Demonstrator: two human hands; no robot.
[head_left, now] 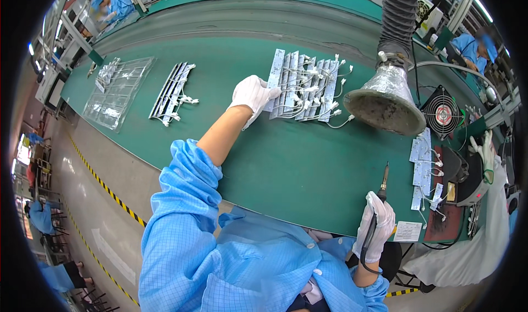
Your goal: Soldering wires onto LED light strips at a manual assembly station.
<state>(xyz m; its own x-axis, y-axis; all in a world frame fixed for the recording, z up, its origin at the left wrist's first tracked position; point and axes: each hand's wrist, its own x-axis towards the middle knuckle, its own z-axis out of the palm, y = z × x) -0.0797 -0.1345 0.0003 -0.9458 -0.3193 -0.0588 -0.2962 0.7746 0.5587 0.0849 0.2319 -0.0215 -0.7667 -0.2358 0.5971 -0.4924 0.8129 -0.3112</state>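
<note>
My gloved left hand [253,98] is closed on the left edge of a white LED strip board [275,70], the leftmost in a row of several boards [308,86] with white wires and small connectors. The board still lies on the green bench, beside the others. In my gloved right hand [376,224] is a soldering iron [384,183], its tip pointing up and away over the bench near the front edge. The iron's black cord runs down past my wrist. The tip touches nothing.
A silver fume extractor hood [388,100] hangs right of the boards, with a small fan [442,113] behind. More boards [422,163] lie at the right by a soldering station [474,183]. Left are a wired strip bundle [171,92] and a clear plastic tray [120,95].
</note>
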